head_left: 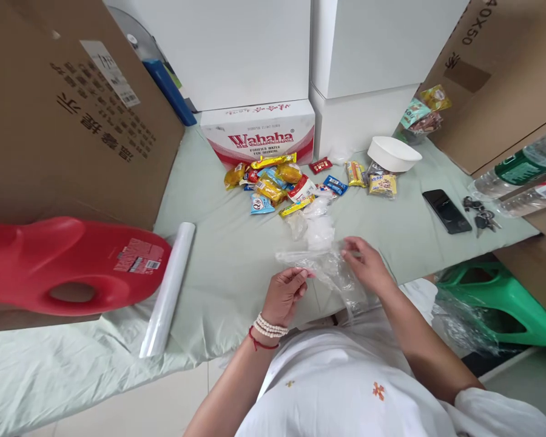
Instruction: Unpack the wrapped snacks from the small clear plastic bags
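Holding a clear bag over the near edge of the counter, the left hand has its fingers pinched, thumb against forefinger, on the bag's 9 o'clock side. At about 2 o'clock, the right hand curves its fingers against the film; whether they grip it or merely touch it, I cannot tell. The bag looks almost weightless, limp and slippery, likely to cling to itself and to stretch or tear under a hard tug. Its opening is hard to make out. A light pinch at opposite edges should suit it best; a grasp at the middle would bunch it.

From the bag, crumpled plastic lies just beyond at 12 o'clock, candy is heaped at 11, a bowl tilts at 1, a phone lies at 2, and a roll lies well apart at 9.
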{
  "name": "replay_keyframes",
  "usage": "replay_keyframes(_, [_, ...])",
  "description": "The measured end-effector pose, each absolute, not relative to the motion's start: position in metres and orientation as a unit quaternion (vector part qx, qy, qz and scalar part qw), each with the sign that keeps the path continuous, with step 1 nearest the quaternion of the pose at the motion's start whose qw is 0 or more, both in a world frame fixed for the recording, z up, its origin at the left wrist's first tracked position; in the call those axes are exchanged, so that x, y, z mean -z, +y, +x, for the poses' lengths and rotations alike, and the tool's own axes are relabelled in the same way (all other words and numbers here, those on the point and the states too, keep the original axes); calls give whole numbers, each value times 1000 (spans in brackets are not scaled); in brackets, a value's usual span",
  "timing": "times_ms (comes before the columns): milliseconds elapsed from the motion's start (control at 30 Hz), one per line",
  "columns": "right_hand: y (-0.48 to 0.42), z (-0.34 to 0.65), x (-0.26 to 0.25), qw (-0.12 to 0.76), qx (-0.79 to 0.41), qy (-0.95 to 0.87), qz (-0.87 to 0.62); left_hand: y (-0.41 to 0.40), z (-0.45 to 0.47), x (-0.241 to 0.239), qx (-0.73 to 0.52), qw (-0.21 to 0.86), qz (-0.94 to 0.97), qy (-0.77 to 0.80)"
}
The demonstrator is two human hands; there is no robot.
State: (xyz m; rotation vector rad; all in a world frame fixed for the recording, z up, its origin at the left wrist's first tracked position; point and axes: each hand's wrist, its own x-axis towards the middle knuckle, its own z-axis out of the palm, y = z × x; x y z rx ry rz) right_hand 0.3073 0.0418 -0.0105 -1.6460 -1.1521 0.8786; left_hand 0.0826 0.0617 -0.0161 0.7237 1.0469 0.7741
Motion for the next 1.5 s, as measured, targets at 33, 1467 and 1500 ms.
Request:
replay_keyframes(33, [38,307,4,467,-275,-500,-676,61,84,16,-352,733,341,472])
replay_keyframes(1467, [52,334,42,308,-341,-499,-734,29,-28,17,-162,252,924,236])
replay_keyframes(1500, [52,332,42,301,-337,-506,-735,29,-30,12,-169,253,911,280])
